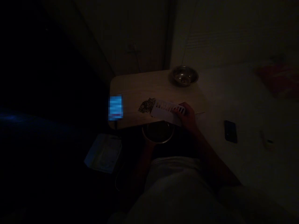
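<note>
The room is very dark. My right hand (188, 117) is closed on a white card with coloured marks (167, 111), held flat over the near edge of a small light wooden table (140, 85). The card's left edge meets a small heap of dark loose bits (146, 105) on the table. Just below the table edge a round bowl (158, 132) is held up by my left forearm; my left hand (149, 143) is under the bowl and its fingers are lost in the dark.
A metal bowl (184, 75) stands at the table's far right corner. A glowing blue phone screen (115, 107) sits at the table's left edge. A dark phone (230, 131) lies on the pale surface to the right. A white flat object (104, 153) lies low left.
</note>
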Demonstrator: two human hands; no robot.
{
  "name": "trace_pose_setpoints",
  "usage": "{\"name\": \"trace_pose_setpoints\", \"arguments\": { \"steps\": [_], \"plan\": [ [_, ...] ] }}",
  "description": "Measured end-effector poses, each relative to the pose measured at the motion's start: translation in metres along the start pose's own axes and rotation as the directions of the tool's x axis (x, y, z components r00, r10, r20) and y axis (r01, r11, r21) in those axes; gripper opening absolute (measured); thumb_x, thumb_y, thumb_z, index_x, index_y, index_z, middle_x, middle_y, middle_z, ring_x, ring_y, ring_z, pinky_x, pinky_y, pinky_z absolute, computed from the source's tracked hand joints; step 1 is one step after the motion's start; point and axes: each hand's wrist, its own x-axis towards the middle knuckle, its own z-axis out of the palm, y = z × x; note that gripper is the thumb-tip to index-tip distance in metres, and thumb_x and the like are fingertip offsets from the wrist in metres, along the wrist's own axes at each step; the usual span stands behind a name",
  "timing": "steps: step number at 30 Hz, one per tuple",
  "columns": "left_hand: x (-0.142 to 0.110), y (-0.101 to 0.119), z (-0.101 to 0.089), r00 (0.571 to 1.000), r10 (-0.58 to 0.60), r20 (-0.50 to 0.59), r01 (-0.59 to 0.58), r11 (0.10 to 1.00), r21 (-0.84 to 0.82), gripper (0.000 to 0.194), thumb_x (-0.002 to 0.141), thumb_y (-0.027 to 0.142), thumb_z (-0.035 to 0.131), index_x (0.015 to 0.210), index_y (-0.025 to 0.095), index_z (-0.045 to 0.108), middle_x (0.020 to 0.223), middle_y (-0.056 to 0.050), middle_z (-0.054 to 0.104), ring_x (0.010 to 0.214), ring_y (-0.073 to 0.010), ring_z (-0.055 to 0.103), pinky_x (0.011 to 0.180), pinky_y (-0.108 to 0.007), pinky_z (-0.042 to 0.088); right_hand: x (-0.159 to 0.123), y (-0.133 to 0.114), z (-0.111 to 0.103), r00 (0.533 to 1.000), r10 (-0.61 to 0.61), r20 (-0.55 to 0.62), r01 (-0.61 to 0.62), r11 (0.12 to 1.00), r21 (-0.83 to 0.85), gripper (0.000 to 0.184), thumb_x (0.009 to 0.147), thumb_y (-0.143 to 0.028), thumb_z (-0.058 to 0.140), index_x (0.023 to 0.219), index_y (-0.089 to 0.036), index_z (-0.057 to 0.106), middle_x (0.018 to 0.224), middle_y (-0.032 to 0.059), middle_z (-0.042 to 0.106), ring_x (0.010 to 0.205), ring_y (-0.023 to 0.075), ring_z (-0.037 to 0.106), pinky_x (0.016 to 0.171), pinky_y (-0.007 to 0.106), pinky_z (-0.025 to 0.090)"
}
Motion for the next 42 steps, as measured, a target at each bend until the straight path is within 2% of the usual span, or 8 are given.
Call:
{"name": "trace_pose_setpoints", "arguments": {
  "steps": [7,13,18,23,32,35,42],
  "plan": [
    [-0.002,0.0,0.009,0.997,-0.008,-0.077,0.004,0.999,-0.054,0.066,0.094,0.068,0.043,0.135,0.021,0.065,0.149,-0.01,0.061,0.152,-0.0328,0.042,0.129,-0.057,0.027,-0.001,-0.003,-0.002,1.0,-0.001,0.013,0.001,0.999,-0.032,0.028,0.082,-0.048,0.075,0.085,-0.024,0.061,0.073,-0.0023,0.058,0.068,0.0161,0.051,0.062,0.029,0.04],
    [-0.002,0.002,0.008,0.999,-0.028,-0.026,0.027,0.999,-0.029,0.075,0.093,0.073,0.04,0.142,0.021,0.061,0.147,-0.011,0.063,0.151,-0.034,0.043,0.129,-0.06,0.026,-0.001,-0.003,-0.003,1.0,-0.008,0.019,0.009,0.999,-0.047,0.027,0.082,-0.047,0.075,0.084,-0.024,0.062,0.072,-0.0025,0.059,0.067,0.0159,0.051,0.061,0.029,0.04],
    [0.002,0.001,0.002,0.998,-0.015,-0.058,0.014,0.999,-0.031,0.076,0.094,0.075,0.037,0.138,0.019,0.063,0.147,-0.01,0.063,0.151,-0.0336,0.042,0.131,-0.058,0.023,-0.002,-0.002,-0.004,1.0,-0.006,0.027,0.007,1.0,-0.013,0.027,0.082,-0.046,0.076,0.085,-0.024,0.061,0.073,-0.0027,0.059,0.066,0.0159,0.052,0.06,0.03,0.04],
    [0.004,-0.001,-0.001,0.997,0.026,-0.066,-0.028,0.999,-0.026,0.068,0.095,0.069,0.041,0.137,0.021,0.064,0.147,-0.009,0.063,0.153,-0.0307,0.04,0.131,-0.056,0.023,-0.003,-0.003,-0.007,0.999,0.001,0.042,-0.001,1.0,-0.005,0.025,0.082,-0.044,0.075,0.083,-0.024,0.061,0.071,-0.0026,0.057,0.066,0.016,0.051,0.06,0.03,0.04],
    [0.003,0.001,0.0,0.999,-0.035,-0.007,0.034,0.998,-0.049,0.074,0.091,0.073,0.046,0.139,0.02,0.063,0.149,-0.011,0.061,0.154,-0.0347,0.039,0.129,-0.059,0.025,-0.002,-0.002,-0.008,1.0,-0.008,0.001,0.008,1.0,-0.007,0.024,0.081,-0.042,0.076,0.084,-0.023,0.061,0.072,-0.0032,0.058,0.066,0.0154,0.051,0.06,0.029,0.039],
    [0.006,0.0,-0.003,1.0,-0.014,0.012,0.015,0.997,-0.074,0.072,0.091,0.073,0.046,0.138,0.022,0.064,0.149,-0.009,0.062,0.154,-0.0338,0.039,0.13,-0.058,0.025,-0.002,-0.003,-0.009,1.0,-0.012,0.007,0.012,1.0,-0.006,0.023,0.081,-0.041,0.076,0.084,-0.023,0.061,0.072,-0.0035,0.058,0.066,0.0152,0.051,0.06,0.029,0.039],
    [0.002,-0.001,0.002,1.0,0.005,-0.027,-0.006,0.999,-0.046,0.069,0.092,0.072,0.044,0.13,0.02,0.068,0.142,-0.011,0.066,0.152,-0.0356,0.041,0.128,-0.059,0.028,-0.002,-0.009,-0.012,0.999,-0.027,0.03,0.028,0.999,-0.036,0.023,0.081,-0.042,0.075,0.082,-0.023,0.061,0.071,-0.0026,0.057,0.065,0.0156,0.05,0.059,0.029,0.039]
  ]
}}
